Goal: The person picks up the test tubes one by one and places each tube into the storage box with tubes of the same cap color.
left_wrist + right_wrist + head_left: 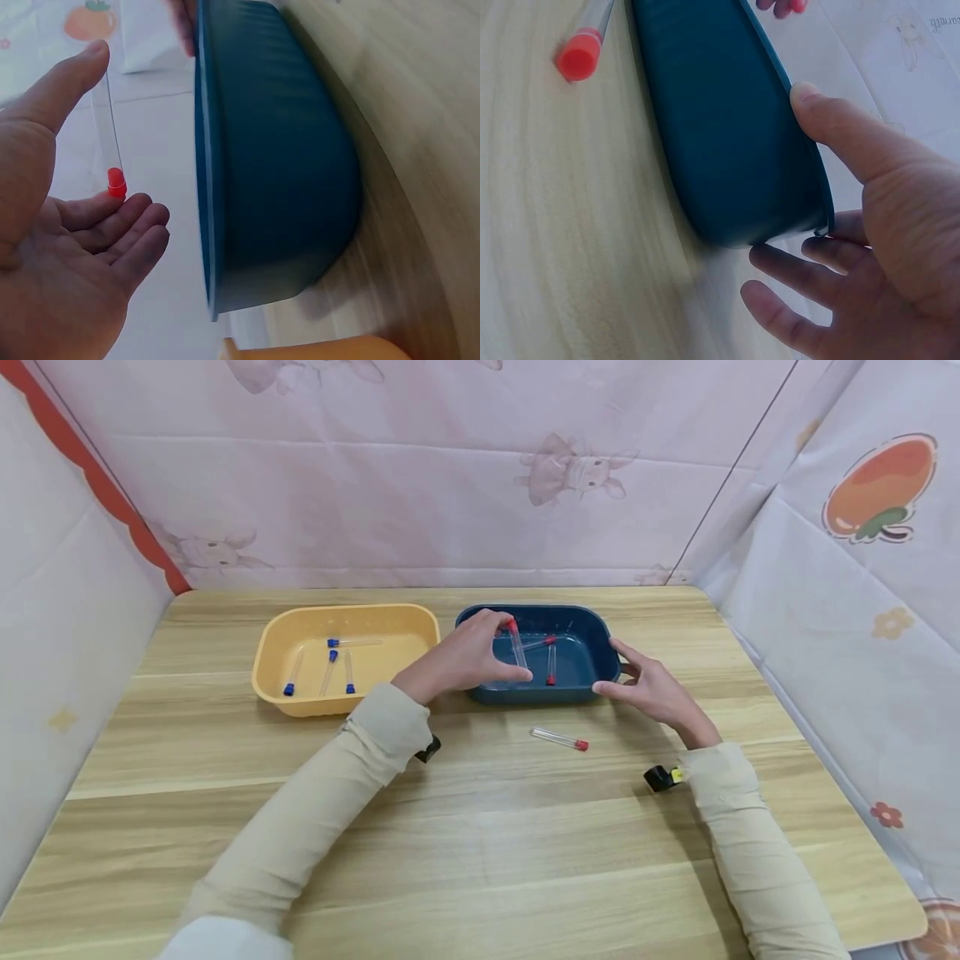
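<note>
My left hand (476, 652) pinches a clear test tube with a red cap (517, 643) by its two ends, thumb on the bare end and a finger at the cap. It is held above the dark blue basin (540, 695), where two more red-capped tubes (551, 664) lie. My right hand (648, 685) holds the basin's right end, with its thumb (821, 112) on the rim and fingers around the corner. Another red-capped test tube (558, 739) lies on the table in front of the basin.
To the left stands a yellow basin (345, 706) with several blue-capped tubes (327, 672) in it. Both basins rest on a wood-grain table (480, 843). Printed cloth walls (420, 510) close off the back and sides.
</note>
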Demonstrator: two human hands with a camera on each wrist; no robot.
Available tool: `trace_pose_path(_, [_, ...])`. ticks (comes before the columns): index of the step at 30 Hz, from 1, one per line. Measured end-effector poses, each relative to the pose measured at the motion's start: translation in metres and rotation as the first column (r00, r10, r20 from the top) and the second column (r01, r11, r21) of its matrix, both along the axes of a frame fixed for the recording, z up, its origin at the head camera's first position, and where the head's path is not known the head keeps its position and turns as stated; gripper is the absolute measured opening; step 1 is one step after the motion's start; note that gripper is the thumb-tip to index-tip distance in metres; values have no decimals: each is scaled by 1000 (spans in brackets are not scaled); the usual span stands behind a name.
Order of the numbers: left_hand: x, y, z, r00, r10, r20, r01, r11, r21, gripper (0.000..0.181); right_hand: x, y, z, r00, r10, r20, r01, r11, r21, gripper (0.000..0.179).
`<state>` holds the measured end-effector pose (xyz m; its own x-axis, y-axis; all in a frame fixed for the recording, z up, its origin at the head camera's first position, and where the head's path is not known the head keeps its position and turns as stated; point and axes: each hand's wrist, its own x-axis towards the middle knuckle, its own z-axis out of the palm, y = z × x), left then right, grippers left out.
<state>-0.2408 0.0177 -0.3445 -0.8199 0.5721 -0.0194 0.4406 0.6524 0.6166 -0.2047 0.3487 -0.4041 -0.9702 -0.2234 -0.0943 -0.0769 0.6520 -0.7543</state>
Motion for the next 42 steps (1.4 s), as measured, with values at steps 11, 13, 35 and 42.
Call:
trace_pose_path(11, [-16, 7, -17, 998, 63, 20, -62, 997, -47, 87, 0, -2, 0, 1000, 4, -9, -4, 1000, -3, 93])
trace_pose_path(13, [-18, 9, -20, 998, 61, 22, -59, 996, -61, 87, 1, -2, 1, 1000, 6, -8, -6, 1000, -6, 92])
trace_pose_path(35, [-24, 29, -36, 988, 121, -97, -144, 946, -289, 85, 0, 0, 0, 1000, 5, -6, -5, 1000, -20, 90])
trace_pose_path(42, [-23, 33, -41, 982, 118, -147, -164, 918, -360, 74, 0, 1, -1, 1000, 7, -12, -7, 1000, -18, 90])
